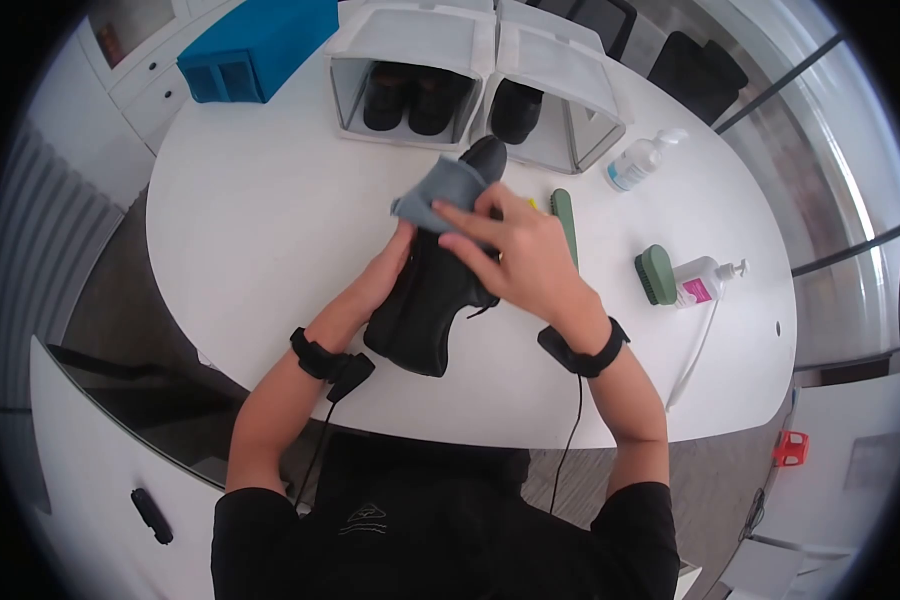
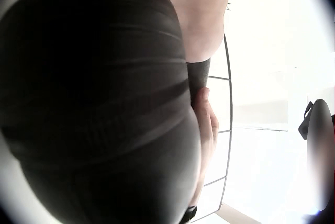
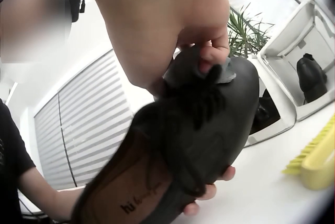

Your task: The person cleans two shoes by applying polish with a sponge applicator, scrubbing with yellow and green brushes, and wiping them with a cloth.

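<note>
A black lace-up shoe (image 1: 410,312) is held tilted above the white table, its toe pointing away. My left hand (image 1: 385,270) grips it from the left, and those fingertips (image 3: 208,192) curl round the shoe's underside in the right wrist view. A blue-grey cloth (image 1: 442,190) lies against the front part of the shoe. My right hand (image 1: 535,250) pinches the cloth and presses it there, past the laces (image 3: 209,101). The shoe's dark heel (image 2: 94,109) fills much of the left wrist view.
Two white shoe boxes (image 1: 410,138) with dark shoes stand at the back, a blue box (image 1: 295,45) to their left. On the right are a green long-handled brush (image 1: 564,220), a green brush (image 1: 656,275) and two pump bottles (image 1: 638,162). A yellow brush (image 3: 319,164) lies near the shoe.
</note>
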Demonstrator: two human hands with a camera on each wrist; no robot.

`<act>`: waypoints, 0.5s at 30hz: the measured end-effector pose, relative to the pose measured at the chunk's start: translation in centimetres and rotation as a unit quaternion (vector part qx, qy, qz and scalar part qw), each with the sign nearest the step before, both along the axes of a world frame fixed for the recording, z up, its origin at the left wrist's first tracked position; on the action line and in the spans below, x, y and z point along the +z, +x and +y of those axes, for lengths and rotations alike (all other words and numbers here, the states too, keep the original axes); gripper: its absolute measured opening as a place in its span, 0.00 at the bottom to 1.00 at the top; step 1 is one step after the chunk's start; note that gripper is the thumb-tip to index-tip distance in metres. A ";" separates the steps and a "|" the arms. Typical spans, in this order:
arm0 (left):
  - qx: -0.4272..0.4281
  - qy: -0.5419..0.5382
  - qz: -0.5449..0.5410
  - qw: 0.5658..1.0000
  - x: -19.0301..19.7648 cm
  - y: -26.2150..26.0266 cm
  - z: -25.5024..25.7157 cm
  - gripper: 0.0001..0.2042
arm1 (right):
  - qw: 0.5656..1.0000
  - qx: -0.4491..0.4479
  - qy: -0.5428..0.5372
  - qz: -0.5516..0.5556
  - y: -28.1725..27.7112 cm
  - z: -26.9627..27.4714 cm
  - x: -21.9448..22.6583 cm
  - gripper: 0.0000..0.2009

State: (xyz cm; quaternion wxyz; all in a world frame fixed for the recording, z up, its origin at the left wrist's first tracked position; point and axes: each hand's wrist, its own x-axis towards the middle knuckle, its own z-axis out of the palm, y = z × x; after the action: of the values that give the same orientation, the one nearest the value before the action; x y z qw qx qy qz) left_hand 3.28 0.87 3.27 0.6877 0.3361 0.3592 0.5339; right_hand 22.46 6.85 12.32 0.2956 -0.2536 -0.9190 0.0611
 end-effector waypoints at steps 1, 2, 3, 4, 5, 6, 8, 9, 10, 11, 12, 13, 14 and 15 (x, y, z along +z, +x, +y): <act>-0.001 0.001 0.001 1.000 0.1 -0.3 0.1 0.38 | 1.000 -0.001 0.001 0.001 0.1 -0.4 -0.2 0.15; -0.040 -0.028 0.029 0.998 0.2 -0.8 0.1 0.39 | 0.999 0.035 0.032 -0.016 0.2 -0.8 -0.3 0.15; -0.081 -0.058 0.059 0.993 0.4 -1.0 0.2 0.40 | 0.995 0.069 0.064 -0.033 0.2 -1.0 -0.5 0.15; -0.087 -0.058 0.061 0.993 -0.5 -0.7 0.3 0.40 | 0.994 0.061 0.089 -0.015 0.0 -0.6 -1.0 0.15; -0.042 -0.024 0.066 0.997 -2.3 0.0 0.1 0.41 | 0.995 0.054 0.088 -0.014 0.1 -0.3 -1.1 0.15; 0.005 0.012 0.070 0.997 -2.1 0.6 0.0 0.42 | 0.994 0.009 0.106 -0.008 0.1 0.2 -1.0 0.15; -0.037 -0.018 0.044 0.998 -1.2 0.7 -0.3 0.41 | 0.992 -0.066 0.099 0.031 -0.1 1.4 -0.7 0.11; -0.074 -0.049 0.017 0.996 -0.1 0.8 -0.5 0.40 | 0.992 -0.066 0.101 0.032 0.0 2.4 -0.6 0.11; -0.074 -0.048 0.017 0.996 0.4 0.8 -0.7 0.40 | 0.990 -0.105 0.065 0.070 0.2 3.6 -0.6 0.10; -0.088 -0.044 0.037 0.995 0.9 0.8 -0.9 0.41 | 0.983 -0.144 0.028 0.107 0.5 4.8 -0.7 0.09; -0.102 -0.040 0.057 0.992 1.1 0.9 -1.2 0.42 | 0.983 -0.145 0.028 0.108 0.9 6.2 -0.9 0.09; -0.103 -0.040 0.058 0.992 0.9 0.9 -1.3 0.42 | 0.974 -0.173 -0.046 0.138 1.3 7.7 -1.3 0.10; -0.106 -0.027 0.077 0.991 0.6 0.9 -1.2 0.43 | 0.958 -0.199 -0.119 0.168 1.9 8.6 -1.9 0.12; -0.109 -0.015 0.096 0.989 0.4 0.8 -1.2 0.43 | 0.958 -0.200 -0.119 0.170 2.5 9.1 -2.7 0.12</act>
State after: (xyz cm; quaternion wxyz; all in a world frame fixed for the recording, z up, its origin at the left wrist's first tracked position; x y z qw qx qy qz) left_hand 4.05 -0.34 3.67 0.7089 0.4130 0.3929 0.4153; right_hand 24.99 15.98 9.65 0.4211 -0.4517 -0.7718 0.1515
